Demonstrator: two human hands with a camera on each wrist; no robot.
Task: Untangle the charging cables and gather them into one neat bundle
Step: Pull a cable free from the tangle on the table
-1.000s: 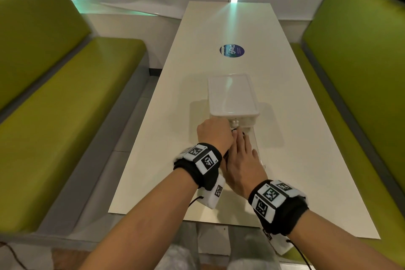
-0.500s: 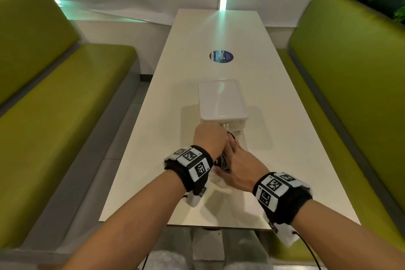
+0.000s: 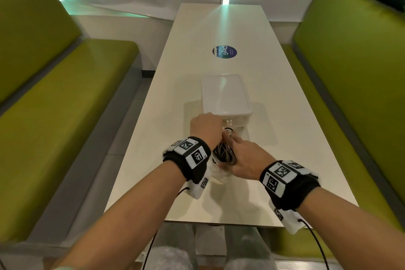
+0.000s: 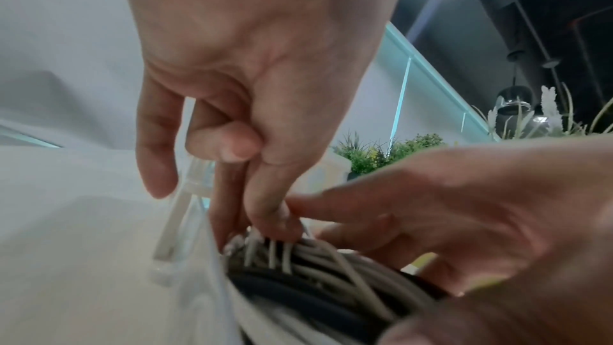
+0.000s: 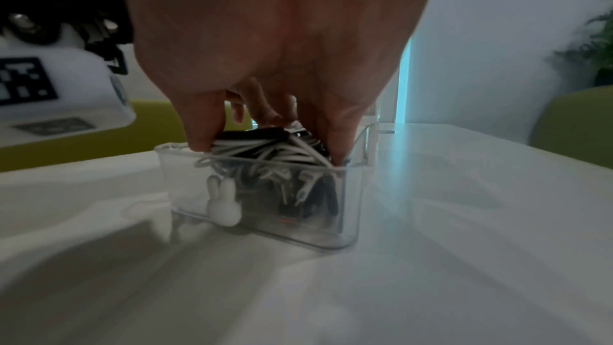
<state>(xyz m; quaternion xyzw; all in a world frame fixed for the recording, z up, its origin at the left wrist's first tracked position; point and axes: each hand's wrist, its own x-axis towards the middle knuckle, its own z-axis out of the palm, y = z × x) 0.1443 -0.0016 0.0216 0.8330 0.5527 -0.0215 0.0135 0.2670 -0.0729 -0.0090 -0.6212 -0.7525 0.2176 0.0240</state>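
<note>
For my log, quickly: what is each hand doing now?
Left hand: pinching white cable strands.
Right hand: fingers gripping the cable bundle in the clear box.

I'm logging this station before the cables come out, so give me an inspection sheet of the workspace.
Surface: white table, round blue sticker.
Job's things: tangled white and black cables in a clear box.
Clutter: white lidded container; rabbit figure on the box front.
Grippers: left hand pinches cable strands; right hand grips the coil.
Cables: tangled, unbundled.
Surroundings: green benches, plants.
</note>
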